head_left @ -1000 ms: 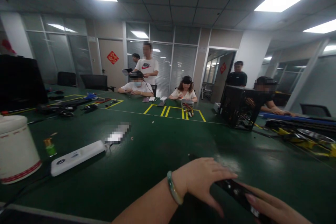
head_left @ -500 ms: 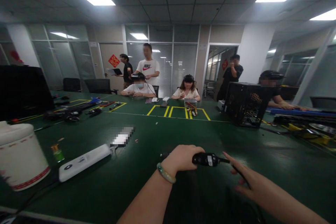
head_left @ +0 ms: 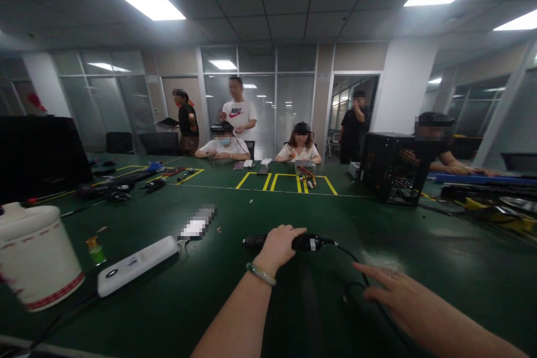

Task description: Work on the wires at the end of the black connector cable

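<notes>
A black cylindrical tool [head_left: 307,242] lies crosswise on the green table, its tip pointing left and a cable leaving its right end. My left hand [head_left: 280,246], with a bangle on the wrist, is wrapped over the tool's middle. To the right, my right hand [head_left: 388,289] has its fingers apart, palm down, over the black cable [head_left: 350,254]. The cable curves beneath or beside its fingers and runs toward the near edge. Nothing is gripped in that hand.
At left stand a white lidded jar [head_left: 39,257], a green bottle [head_left: 95,250], a white power strip [head_left: 138,265] and a phone [head_left: 198,222]. A black computer case [head_left: 392,168] stands at back right. Several people are beyond the table.
My left hand and the tool have shifted slightly left, and more of the tool shows. My right hand has moved slightly lower, and a loop of cable now shows beside it.
</notes>
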`<state>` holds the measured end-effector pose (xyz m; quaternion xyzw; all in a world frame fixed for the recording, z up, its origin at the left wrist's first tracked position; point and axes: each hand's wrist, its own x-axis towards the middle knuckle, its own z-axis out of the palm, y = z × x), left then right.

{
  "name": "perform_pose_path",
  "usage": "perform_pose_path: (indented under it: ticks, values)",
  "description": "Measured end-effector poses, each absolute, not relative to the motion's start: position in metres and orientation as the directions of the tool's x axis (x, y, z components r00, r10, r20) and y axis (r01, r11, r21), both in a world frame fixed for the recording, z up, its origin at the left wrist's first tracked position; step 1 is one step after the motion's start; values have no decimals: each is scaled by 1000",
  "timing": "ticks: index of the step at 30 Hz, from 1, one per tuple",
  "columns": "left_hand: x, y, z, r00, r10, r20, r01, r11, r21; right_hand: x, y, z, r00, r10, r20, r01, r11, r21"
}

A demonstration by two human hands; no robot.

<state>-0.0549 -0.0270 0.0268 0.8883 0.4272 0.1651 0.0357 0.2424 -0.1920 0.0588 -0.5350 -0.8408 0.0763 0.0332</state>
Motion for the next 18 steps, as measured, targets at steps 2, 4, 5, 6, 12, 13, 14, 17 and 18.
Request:
perform_pose_path:
  ticks: [2, 4, 5, 6, 12, 13, 14, 17, 18]
  values:
    - [-54, -25, 26, 586, 765, 268, 743, -639, 200, 242, -187, 57, -471, 881, -30, 879, 467, -99]
    - [-53, -25, 27, 595, 762, 254, 738, -644, 203, 239, -183, 58, -519, 853, -52, 854, 516, -60]
    - [-52, -25, 27, 601, 764, 235, 736, -644, 210, 236, -181, 60, -535, 842, -64, 845, 533, -48]
    - [-51, -25, 28, 608, 766, 211, 734, -643, 220, 233, -181, 63, -543, 837, -75, 840, 541, -41]
    - [-46, -25, 29, 619, 759, 204, 723, -651, 231, 210, -172, 84, -525, 831, -185, 843, 537, 19]
    - [-45, -25, 29, 617, 760, 205, 725, -650, 228, 208, -169, 85, -534, 819, -212, 828, 557, 66]
    - [-44, -25, 28, 614, 763, 201, 730, -646, 224, 206, -164, 86, -544, 807, -230, 809, 577, 112]
    - [-41, -25, 28, 618, 767, 173, 744, -642, 185, 207, -150, 84, -569, 782, -254, 774, 614, 156]
    - [-40, -25, 27, 624, 764, 163, 746, -645, 169, 208, -146, 83, -563, 787, -252, 786, 604, 133]
